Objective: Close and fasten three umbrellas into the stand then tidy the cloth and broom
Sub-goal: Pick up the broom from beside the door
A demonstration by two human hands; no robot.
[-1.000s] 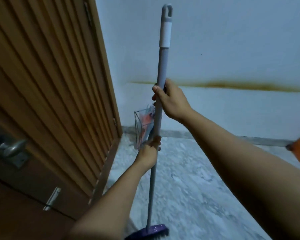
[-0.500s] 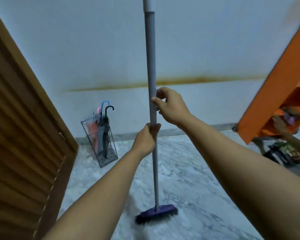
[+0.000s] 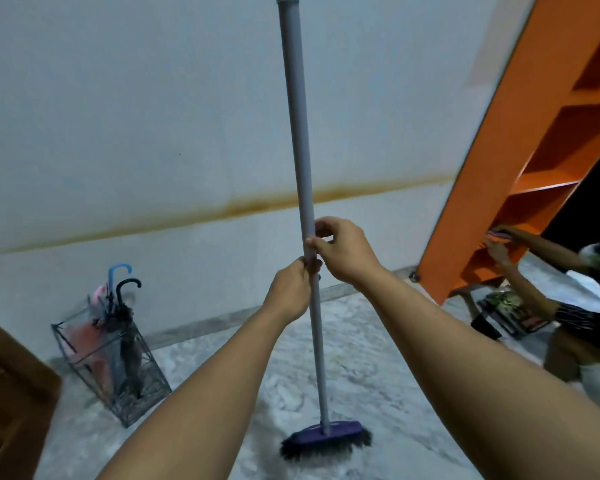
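Both hands wrap the broom handle (image 3: 300, 174) mid-shaft: left hand (image 3: 289, 292) directly under right hand (image 3: 345, 249), touching. Broom upright, purple brush head (image 3: 326, 436) on the marble floor (image 3: 371, 368). Likely light, stiff, top-heavy in reach; smooth pole may slip, so hold mid-shaft. Umbrella stand (image 3: 113, 368), umbrellas inside, sits left of broom by the wall. Orange shelf (image 3: 520, 161) and another person (image 3: 582, 327) crowd the right. Cloth not visible.
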